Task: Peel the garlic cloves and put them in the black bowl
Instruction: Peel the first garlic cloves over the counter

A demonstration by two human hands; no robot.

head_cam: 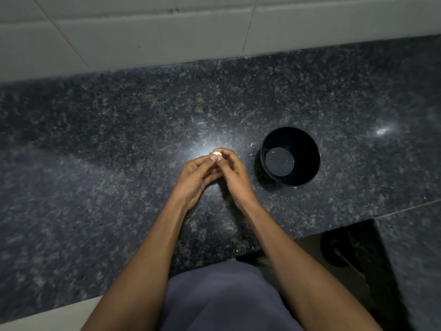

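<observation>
Left hand [193, 176] and right hand [235, 174] together, pinching garlic clove [216, 153] above counter [107, 139]. Black bowl [290, 156] just right, standing upright.

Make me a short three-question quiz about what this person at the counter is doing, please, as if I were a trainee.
1. True or false: the black bowl already holds peeled cloves.
2. Which hands are on the garlic clove? A) left only B) right only C) both
3. Fill in: the bowl stands on the person's ____ side.

Key
1. False: only its bare bottom shows.
2. C: the left hand and right hand meet at the clove, fingertips pinching it above the granite counter.
3. Right.
</observation>
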